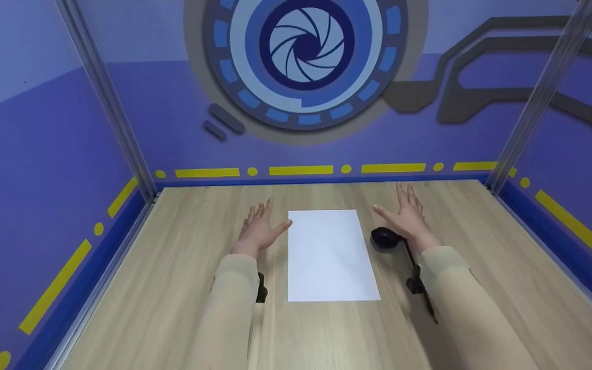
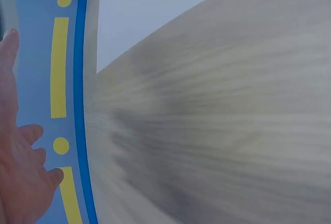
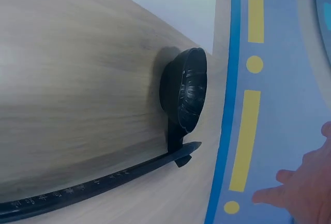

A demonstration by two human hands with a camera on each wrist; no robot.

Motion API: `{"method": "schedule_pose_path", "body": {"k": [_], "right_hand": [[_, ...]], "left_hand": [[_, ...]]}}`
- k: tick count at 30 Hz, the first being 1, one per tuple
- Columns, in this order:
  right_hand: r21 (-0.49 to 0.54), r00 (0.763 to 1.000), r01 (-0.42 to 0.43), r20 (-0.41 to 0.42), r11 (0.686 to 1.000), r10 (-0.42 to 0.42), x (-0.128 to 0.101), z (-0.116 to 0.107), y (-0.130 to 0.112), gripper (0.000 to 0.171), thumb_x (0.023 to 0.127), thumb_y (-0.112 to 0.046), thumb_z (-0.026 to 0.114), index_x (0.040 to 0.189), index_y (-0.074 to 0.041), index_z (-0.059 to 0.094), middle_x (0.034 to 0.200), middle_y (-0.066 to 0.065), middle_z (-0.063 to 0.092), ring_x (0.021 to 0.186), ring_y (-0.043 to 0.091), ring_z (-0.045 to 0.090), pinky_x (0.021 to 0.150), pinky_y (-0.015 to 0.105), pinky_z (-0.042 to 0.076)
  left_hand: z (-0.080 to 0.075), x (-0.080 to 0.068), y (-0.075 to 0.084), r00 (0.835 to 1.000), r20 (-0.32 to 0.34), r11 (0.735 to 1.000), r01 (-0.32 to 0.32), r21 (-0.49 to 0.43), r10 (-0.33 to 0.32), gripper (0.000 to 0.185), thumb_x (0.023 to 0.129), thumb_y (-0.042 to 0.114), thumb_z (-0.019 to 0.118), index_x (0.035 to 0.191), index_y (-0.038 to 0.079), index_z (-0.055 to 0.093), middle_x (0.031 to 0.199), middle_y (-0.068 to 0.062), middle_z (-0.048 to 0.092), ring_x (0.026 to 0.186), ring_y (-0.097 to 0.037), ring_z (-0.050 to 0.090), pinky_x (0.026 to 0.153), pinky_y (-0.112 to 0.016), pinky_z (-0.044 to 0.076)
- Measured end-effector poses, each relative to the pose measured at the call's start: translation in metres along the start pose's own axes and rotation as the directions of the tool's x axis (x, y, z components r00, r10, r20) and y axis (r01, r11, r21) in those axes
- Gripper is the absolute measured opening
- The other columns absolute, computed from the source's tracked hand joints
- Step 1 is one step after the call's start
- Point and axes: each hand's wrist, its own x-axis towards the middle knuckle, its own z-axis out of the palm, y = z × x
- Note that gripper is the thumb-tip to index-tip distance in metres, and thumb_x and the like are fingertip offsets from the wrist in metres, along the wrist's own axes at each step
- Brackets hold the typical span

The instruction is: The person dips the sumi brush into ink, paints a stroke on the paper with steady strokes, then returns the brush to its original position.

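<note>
A blank white sheet of paper [image 1: 329, 257] lies on the wooden table between the two hands. On its left, my left hand [image 1: 261, 229] holds nothing, its fingers extended and its thumb tip at the sheet's edge in the head view. My right hand [image 1: 408, 218] is on the other side, fingers spread and holding nothing. Close by it sits a small black dish [image 3: 189, 89] with a scalloped hollow and a short arm. A slim black stick [image 3: 103, 185] with a pointed tip and light lettering, like a writing brush, lies across that arm, partly hidden by the right sleeve in the head view.
The wooden tabletop [image 1: 172, 288] ends at a blue back wall [image 1: 162, 118] with yellow markings. Side walls with metal posts [image 1: 106, 97] stand left and right. A small black device [image 1: 261, 289] shows at the left wrist, another [image 1: 415, 283] at the right.
</note>
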Motion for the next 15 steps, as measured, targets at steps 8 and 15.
{"method": "schedule_pose_path", "body": {"k": [8, 15], "right_hand": [[0.09, 0.999, 0.041, -0.013, 0.995, -0.04, -0.015, 0.001, 0.012, 0.103, 0.097, -0.065, 0.056, 0.167, -0.019, -0.005, 0.173, 0.015, -0.018, 0.157, 0.054, -0.009, 0.12, 0.081, 0.006], [0.126, 0.996, 0.089, -0.02, 0.988, -0.087, -0.033, -0.003, 0.027, 0.094, 0.102, -0.055, 0.056, 0.167, -0.015, 0.001, 0.173, 0.021, -0.009, 0.158, 0.051, -0.004, 0.123, 0.077, 0.008]], "left_hand": [[0.023, -0.006, 0.004, 0.995, 0.081, 0.992, -0.043, -0.115, 0.052, 0.091, 0.099, 0.06, 0.059, 0.167, 0.024, 0.011, 0.175, -0.01, 0.012, 0.163, -0.032, 0.011, 0.132, -0.055, 0.016], [0.041, -0.016, 0.011, 0.987, 0.127, 0.988, -0.086, -0.128, 0.102, 0.088, 0.096, 0.053, 0.068, 0.166, 0.029, 0.021, 0.174, -0.008, 0.019, 0.162, -0.031, 0.018, 0.132, -0.053, 0.02]]}}
